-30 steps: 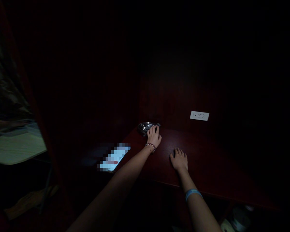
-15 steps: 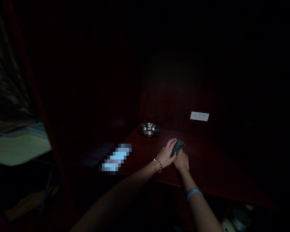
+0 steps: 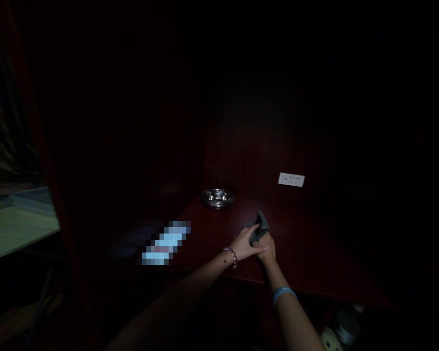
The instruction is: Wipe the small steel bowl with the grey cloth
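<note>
Grey cloth [image 3: 262,224] bunched between left hand [image 3: 246,243] and right hand [image 3: 268,245]

The two bare hands met above the near part of a dark red desk [image 3: 303,268], and the cloth stood up in a crumpled peak where they came together. On the left hand, thumb and forefinger were spread wide: the forefinger lay against the cloth and the thumb reached across the back of the right hand. Whether the rest of that grip was closed on the fabric could not be told. The right hand was partly covered by the cloth, its fingers mostly hidden, so its grip could not be told either. A beaded bracelet [image 3: 230,257] circled the left wrist, and a blue band [image 3: 283,292] the right forearm.

Beyond the hands, near the back of the desk, sat a shiny metal bowl [image 3: 217,200]. A glowing screen [image 3: 166,243], blurred into blocks, lay to the left. A white socket panel [image 3: 291,180] was fixed to the back wall [image 3: 241,165]. Off to the left, a pale table [image 3: 18,236] bore a clear tray [image 3: 32,201]. Most of the surroundings were lost in darkness.
</note>
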`<state>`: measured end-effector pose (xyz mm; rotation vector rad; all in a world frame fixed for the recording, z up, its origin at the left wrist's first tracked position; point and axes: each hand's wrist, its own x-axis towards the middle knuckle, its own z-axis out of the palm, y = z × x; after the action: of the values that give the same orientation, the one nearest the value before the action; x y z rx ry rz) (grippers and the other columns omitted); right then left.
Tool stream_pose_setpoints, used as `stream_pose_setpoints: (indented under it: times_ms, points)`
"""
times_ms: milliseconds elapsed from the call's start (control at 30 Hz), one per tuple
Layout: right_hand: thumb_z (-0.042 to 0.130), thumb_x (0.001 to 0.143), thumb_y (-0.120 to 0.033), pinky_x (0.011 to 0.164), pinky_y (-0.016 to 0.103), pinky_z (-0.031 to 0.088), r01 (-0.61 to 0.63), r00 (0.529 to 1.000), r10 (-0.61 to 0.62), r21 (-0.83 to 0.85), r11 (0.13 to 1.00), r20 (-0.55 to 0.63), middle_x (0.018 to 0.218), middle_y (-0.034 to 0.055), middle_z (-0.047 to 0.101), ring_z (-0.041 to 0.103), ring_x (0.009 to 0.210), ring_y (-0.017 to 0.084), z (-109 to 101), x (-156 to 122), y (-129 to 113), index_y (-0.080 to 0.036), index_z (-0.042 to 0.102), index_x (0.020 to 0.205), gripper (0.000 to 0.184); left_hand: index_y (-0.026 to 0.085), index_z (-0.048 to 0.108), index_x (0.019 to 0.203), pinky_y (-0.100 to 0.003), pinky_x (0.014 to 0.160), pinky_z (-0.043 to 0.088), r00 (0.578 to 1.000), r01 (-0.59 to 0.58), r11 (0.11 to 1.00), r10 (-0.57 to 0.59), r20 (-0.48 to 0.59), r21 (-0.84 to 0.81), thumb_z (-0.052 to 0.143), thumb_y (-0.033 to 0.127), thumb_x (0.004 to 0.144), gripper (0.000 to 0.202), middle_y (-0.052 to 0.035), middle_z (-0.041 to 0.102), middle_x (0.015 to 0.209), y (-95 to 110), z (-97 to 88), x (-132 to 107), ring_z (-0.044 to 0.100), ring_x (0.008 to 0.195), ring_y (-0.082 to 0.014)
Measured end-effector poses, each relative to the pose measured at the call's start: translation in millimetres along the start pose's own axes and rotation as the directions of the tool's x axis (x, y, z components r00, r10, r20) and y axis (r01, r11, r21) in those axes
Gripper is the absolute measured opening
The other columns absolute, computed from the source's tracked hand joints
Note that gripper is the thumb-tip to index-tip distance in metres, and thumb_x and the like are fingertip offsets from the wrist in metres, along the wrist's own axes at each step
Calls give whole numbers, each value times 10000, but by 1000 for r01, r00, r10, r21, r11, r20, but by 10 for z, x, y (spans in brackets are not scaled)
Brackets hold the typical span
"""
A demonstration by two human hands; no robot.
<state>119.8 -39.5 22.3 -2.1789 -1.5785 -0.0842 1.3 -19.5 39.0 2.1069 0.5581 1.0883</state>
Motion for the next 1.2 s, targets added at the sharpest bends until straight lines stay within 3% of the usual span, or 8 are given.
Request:
stream_pose_setpoints:
  times_ms: [200, 367, 533, 667, 733, 900, 1067, 1200]
  points:
    - [336, 864, -259, 935, 269, 383, 77, 996, -64, 221, 972, -62, 1261, 98, 558, 509, 1146, 210, -51, -49, -37, -136, 351, 1399, 549, 206, 549, 1234, -425, 1085, 338, 986, -40, 990, 17, -165, -135, 570, 305, 787, 458, -88, 570, 1284, -7, 128, 93, 516, 1196, -231]
    - [219, 904, -324, 913, 261, 397, -30, 979, 136, 557, 830, -150, 1352, 102, 485, 527, 1153, 177, -119, -32, -23, -141, -31, 1476, 651, 146, 538, 1186, -433, 1009, 423, 921, 83, 854, -263, -288, -514, 450, 365, 858, 404, -124, 608, 1220, -42, 69, 263, 583, 1109, -235]
    - [5, 913, -326, 904, 235, 391, -111, 947, 293, 725, 679, -130, 1343, 111, 489, 512, 1164, 165, -156, 26, 86, -127, 236, 1433, 602, 184, 465, 1260, -412, 927, 484, 910, 233, 725, -398, -119, -649, 463, 292, 851, 423, -118, 638, 1157, -78, -125, 313, 626, 1027, -227]
    - [178, 909, -394, 939, 263, 366, -112, 924, 306, 603, 790, -229, 1404, 147, 405, 471, 1202, 212, -162, -12, 69, -92, 256, 1423, 601, 204, 292, 1388, -389, 983, 432, 871, 363, 876, -440, -218, -319, 468, 185, 800, 614, -111, 543, 1286, -185, -251, 282, 535, 1173, -205]
    - [247, 892, -376, 989, 303, 326, -156, 882, 338, 473, 867, -330, 1477, 152, 282, 391, 1272, 244, -168, -52, 32, -90, 209, 1443, 621, 190, 279, 1404, -408, 1059, 343, 898, 310, 951, -295, -327, -7, 484, 181, 779, 659, -131, 387, 1428, -211, -286, 241, 399, 1300, -224]
    - [216, 903, -297, 1092, 356, 178, -44, 902, 98, 137, 990, -421, 1550, 82, 41, 136, 1398, 214, -154, -106, -73, -127, 43, 1483, 629, 180, 255, 1438, -485, 1142, 87, 992, 35, 793, 45, -116, 608, 485, 253, 793, 688, -105, 138, 1548, -187, -188, 99, 103, 1421, -270]
    - [148, 949, -355, 1124, 358, 93, 166, 983, -169, -45, 985, -68, 1551, 3, 57, 65, 1414, 161, -40, -24, -125, -215, 59, 1486, 562, 114, 344, 1409, -505, 1131, 99, 981, 135, 642, -193, -11, 754, 364, 285, 853, 582, -166, 271, 1497, -333, 32, 35, 169, 1403, -307]
    - [38, 955, -379, 1132, 374, 63, 204, 952, -173, -101, 974, 253, 1541, -10, 113, 47, 1417, 153, 23, 47, -107, -213, 129, 1480, 558, 79, 280, 1432, -486, 1128, 135, 945, 100, 575, -310, 103, 812, 262, 358, 901, 600, -163, 240, 1509, -465, 15, 52, 162, 1404, -302]
